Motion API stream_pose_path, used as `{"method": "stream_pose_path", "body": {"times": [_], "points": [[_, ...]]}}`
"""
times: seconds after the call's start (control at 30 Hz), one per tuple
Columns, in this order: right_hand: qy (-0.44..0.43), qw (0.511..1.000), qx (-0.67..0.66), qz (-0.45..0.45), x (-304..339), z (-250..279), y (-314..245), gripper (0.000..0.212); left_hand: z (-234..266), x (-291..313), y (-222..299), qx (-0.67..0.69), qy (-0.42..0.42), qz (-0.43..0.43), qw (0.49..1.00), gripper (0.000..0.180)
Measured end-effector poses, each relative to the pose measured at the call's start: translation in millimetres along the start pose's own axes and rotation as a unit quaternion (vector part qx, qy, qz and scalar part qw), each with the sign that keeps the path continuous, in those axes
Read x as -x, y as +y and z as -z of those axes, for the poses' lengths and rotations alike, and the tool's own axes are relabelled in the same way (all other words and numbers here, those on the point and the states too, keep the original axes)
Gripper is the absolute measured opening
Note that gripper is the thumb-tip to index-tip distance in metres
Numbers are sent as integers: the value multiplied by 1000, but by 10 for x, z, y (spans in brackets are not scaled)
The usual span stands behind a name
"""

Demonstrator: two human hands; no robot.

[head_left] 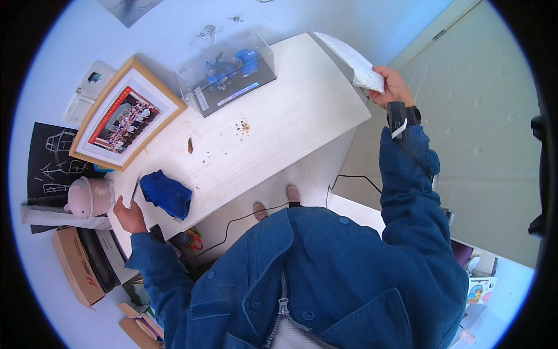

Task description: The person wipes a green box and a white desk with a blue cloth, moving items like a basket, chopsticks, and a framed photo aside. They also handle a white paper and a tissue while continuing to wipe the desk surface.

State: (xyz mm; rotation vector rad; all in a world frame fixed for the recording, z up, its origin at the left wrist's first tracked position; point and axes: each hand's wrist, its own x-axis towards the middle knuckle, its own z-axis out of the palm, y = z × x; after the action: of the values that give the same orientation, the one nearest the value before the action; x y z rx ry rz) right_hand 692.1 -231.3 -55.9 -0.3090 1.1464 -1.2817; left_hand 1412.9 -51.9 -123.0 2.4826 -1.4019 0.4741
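Note:
My right hand (pixel 396 88) is raised beyond the table's right end, with its fingers closed round one end of a flat, white, crinkled packet (pixel 353 60). What the packet holds is hidden. At the table's left end my left hand (pixel 131 217) rests with thumb and fingers apart, gripping nothing that I can see. Just right of it lies a crumpled dark blue cloth (pixel 167 195) on the white tabletop (pixel 279 110). Brown crumbs (pixel 243 127) are scattered over the middle, and a larger brown piece (pixel 190 145) sits to their left.
Along the wall stand a wood-framed group photo (pixel 125 113) and a clear display case (pixel 226 72) with blue figures. A pink pot-like container (pixel 90 196) is at the far left, above a cardboard box (pixel 77 266). A black cable (pixel 232 220) crosses the floor.

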Motion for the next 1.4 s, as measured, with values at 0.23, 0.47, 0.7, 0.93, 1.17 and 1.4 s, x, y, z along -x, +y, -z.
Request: {"method": "stream_pose_path", "body": {"times": [0.23,0.47,0.7,0.93,1.17,1.4], "points": [[-50,991,-108,-52,536,-318,183,35,825,-62,1077,288,42,-46,956,43],[-84,989,-69,-104,1449,-609,860,41,1403,473,2662,420,-26,-388,820,63],[-285,946,-54,-146,1801,-756,961,43,1324,584,3048,536,-255,-364,718,28],[-179,936,261,152,1962,-817,1023,42,1212,652,2785,609,-495,-150,602,26],[-315,907,276,40,1893,-1046,1194,49,1242,761,2653,535,-448,-59,714,34],[-361,871,334,-21,1852,-1281,1642,42,1179,966,2600,635,-368,-27,678,25]]}}
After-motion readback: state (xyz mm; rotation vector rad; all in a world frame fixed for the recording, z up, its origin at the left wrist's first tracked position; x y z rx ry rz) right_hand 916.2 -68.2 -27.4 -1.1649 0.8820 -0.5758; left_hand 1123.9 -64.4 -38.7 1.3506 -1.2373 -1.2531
